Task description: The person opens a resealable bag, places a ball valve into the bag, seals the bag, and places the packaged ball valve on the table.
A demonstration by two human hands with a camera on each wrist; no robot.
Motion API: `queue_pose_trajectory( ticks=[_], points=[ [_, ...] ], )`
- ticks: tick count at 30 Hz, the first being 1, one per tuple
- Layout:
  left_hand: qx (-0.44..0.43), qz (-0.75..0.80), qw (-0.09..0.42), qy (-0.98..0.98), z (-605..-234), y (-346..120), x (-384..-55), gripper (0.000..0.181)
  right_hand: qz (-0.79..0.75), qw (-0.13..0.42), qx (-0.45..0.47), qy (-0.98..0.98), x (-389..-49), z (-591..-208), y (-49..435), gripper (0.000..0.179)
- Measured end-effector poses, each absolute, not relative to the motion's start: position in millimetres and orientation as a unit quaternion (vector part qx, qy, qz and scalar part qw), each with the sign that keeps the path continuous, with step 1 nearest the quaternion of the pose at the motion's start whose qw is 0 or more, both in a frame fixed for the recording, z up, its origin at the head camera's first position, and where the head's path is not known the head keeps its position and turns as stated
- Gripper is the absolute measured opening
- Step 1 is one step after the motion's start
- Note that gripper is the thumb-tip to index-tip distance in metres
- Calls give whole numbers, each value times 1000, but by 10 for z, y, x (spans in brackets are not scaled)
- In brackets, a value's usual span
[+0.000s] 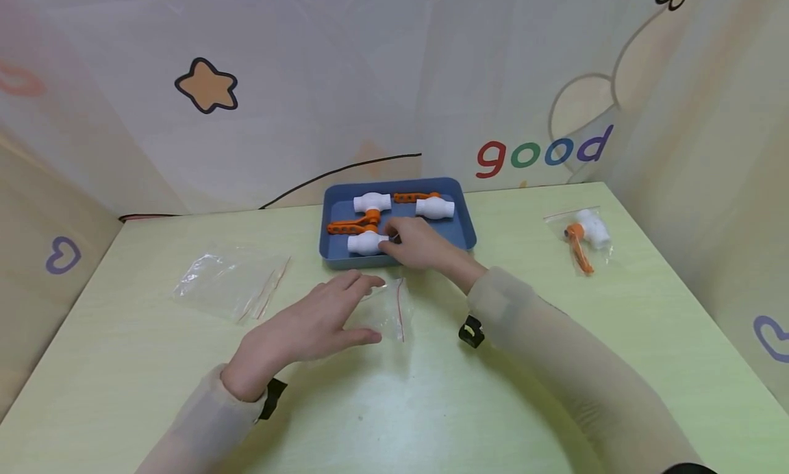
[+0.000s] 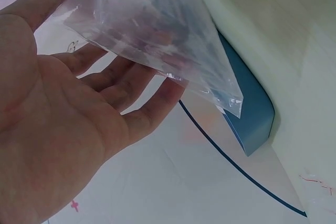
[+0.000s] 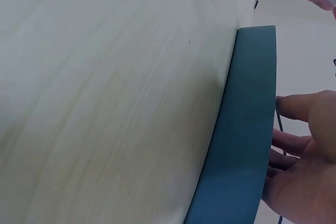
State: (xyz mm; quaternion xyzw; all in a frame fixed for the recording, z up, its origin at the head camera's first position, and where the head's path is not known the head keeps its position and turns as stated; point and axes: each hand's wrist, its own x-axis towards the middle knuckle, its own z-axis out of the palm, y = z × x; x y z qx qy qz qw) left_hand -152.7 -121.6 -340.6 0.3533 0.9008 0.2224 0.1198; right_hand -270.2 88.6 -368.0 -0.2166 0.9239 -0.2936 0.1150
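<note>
In the head view, my left hand (image 1: 308, 323) holds a clear zip bag (image 1: 388, 313) with a red seal line, above the table in front of the tray. The left wrist view shows the clear bag (image 2: 147, 30) against the fingers, its edge crossing them; the thumb tip is cut off. My right hand (image 1: 419, 244) reaches over the near rim of the blue tray (image 1: 468, 244) and grips the right end of a white ball valve (image 1: 364, 244) with an orange lever. In the right wrist view, the tray wall (image 3: 236, 129) hides the valve.
Two more white ball valves, a rear one (image 1: 372, 201) and a right one (image 1: 435, 207), lie in the tray. Flat clear zip bags (image 1: 231, 282) lie at the left. At the right rests a bagged valve (image 1: 592, 231). A printed curtain (image 1: 296, 83) stands behind.
</note>
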Motion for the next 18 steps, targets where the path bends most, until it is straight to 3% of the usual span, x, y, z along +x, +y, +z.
queue_pose_trajectory(
  ticks=[18],
  points=[
    [347, 220, 125, 903, -3426, -1209, -1538, 72, -276, 109, -222, 929, -2813, -3741, 847, 28]
  ],
)
